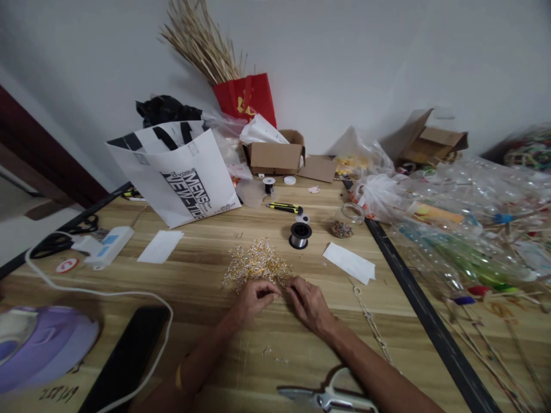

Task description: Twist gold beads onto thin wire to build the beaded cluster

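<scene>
On the wooden table (241,373), the left hand (258,295) and right hand (306,301) bring their fingertips close together at the near side of a glittering gold heap (260,261), with 2 white slips (160,246) lying left and right, a spool (300,236) farther right and scissors (325,398) near right.

A white printed bag (178,175) stands near a red bag (253,94) holding pale stalks (206,46).

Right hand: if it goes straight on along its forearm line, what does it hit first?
Probably the glittery gold pile: the right hand points forward and to the left, and the pile lies just past its fingers. Exact clearance and height are unclear from this one view.
</scene>
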Available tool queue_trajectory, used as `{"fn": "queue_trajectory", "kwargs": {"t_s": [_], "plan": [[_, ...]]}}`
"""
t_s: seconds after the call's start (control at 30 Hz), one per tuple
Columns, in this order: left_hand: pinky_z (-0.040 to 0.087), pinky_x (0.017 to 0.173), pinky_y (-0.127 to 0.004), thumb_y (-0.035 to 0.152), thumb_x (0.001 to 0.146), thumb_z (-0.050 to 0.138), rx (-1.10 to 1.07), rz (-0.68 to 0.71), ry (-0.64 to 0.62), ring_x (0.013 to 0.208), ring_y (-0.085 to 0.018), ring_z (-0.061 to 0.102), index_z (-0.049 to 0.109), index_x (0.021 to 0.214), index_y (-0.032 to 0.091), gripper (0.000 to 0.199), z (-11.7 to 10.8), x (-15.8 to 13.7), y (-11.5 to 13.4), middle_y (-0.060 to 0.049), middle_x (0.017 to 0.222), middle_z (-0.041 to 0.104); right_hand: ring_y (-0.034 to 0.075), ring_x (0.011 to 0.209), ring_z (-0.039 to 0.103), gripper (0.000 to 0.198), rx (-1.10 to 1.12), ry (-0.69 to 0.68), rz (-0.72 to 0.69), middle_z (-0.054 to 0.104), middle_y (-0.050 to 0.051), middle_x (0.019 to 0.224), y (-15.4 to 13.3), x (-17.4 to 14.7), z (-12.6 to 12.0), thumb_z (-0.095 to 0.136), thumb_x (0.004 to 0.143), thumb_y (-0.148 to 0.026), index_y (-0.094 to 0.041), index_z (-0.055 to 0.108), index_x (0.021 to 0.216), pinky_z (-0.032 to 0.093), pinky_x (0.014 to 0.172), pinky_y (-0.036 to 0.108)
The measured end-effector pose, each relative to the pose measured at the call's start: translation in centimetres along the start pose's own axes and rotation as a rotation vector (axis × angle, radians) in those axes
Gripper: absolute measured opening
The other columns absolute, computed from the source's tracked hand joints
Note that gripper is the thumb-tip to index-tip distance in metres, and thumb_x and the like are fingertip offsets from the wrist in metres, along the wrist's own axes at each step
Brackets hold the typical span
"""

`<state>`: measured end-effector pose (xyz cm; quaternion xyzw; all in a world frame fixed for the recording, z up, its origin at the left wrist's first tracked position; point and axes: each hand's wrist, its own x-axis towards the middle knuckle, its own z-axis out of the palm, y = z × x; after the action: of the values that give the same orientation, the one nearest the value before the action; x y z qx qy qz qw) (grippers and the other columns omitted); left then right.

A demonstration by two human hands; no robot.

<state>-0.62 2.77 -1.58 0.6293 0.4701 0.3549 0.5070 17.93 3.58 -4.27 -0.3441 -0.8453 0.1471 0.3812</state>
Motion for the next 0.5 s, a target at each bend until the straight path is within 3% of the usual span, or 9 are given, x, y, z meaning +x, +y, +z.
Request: {"fn": "queue_trajectory", "kwargs": {"t_s": [0.23, 0.5], "plan": [[0.044, 0.066, -0.024, 0.027, 0.072, 0.061, -0.017, -0.063, 0.053, 0.07, -0.016, 0.059, 0.068, 0.075, 0.013, 0.016, 0.1, -0.2, 0.2, -0.005, 0.073, 0.068, 0.014, 0.062, 0.057, 0.015, 0.043, 0.008, 0.023, 0.058, 0.004, 0.073, -0.3, 0.3, -0.3, 0.036, 0.093, -0.018, -0.019, 0.051, 0.09, 0.047, 0.059, 0.024], [0.042, 0.062, -0.023, 0.026, 0.068, 0.062, 0.027, -0.04, 0.076, 0.064, -0.015, 0.056, 0.068, 0.067, 0.013, 0.014, 0.4, -0.1, 0.2, -0.004, 0.066, 0.066, 0.018, 0.097, 0.059, 0.019, 0.004, -0.045, -0.076, 0.059, 0.012, 0.107, -1.2, 0.4, -0.9, 0.037, 0.093, -0.016, -0.018, 0.051, 0.104, 0.052, 0.073, 0.028]]}}
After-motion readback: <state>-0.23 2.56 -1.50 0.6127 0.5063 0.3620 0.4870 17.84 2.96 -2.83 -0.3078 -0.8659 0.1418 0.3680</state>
